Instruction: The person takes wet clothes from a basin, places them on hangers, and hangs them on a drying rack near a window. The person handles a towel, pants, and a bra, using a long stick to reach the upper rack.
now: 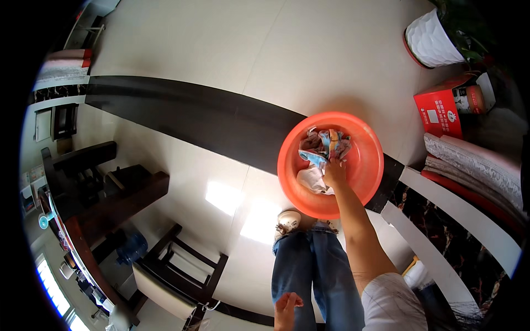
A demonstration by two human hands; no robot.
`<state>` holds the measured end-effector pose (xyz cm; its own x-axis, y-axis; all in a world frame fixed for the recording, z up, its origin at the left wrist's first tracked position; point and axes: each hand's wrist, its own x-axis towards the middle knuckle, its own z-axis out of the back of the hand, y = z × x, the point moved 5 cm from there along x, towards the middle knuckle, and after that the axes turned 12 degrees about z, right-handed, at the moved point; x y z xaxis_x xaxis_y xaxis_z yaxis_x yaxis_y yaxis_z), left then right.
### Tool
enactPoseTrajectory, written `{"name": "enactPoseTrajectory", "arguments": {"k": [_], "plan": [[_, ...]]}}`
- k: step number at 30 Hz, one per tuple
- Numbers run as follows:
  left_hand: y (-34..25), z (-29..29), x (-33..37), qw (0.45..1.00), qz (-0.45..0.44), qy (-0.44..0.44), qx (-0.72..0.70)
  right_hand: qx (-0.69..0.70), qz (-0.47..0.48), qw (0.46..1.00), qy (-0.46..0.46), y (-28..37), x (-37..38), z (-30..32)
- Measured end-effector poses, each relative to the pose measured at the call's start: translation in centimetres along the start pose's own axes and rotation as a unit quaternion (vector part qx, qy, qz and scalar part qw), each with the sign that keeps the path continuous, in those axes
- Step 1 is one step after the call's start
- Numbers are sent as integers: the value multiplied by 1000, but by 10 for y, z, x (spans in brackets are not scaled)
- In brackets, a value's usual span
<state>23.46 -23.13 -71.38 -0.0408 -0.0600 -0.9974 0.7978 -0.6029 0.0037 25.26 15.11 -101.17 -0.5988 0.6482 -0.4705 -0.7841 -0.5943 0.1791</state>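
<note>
An orange-red plastic basin (371, 171) stands on the floor just beyond my feet. Inside it lies a small heap of clothes: a multicoloured patterned garment (331, 142) with blue and brownish parts, and a white cloth (312, 180) nearer to me. My right hand (334, 174) reaches down into the basin, its fingers closed at the lower edge of the patterned garment; the fingertips are partly hidden in the fabric. My left hand (289, 302) hangs in front of my jeans with its fingers curled in and nothing visible in them.
A dark floor strip (193, 105) runs under the basin. To the right are a red box (439, 113), folded textiles (475, 171) and a white plant pot (433, 41). On the left stand a dark wooden chair (187, 248), a blue water bottle (132, 248) and a long table (91, 270).
</note>
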Motion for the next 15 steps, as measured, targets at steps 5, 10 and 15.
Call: {"name": "enactPoseTrajectory", "arguments": {"k": [5,10,15], "plan": [[-48,-16,-4,994,-102,29,-7,255,71,957,-122,19,-56,49],[-99,-40,-30,976,-200,20,80,311,140,936,-91,58,-169,164],[-165,-89,-70,817,-438,-37,373,384,199,890,146,94,-246,240]]}}
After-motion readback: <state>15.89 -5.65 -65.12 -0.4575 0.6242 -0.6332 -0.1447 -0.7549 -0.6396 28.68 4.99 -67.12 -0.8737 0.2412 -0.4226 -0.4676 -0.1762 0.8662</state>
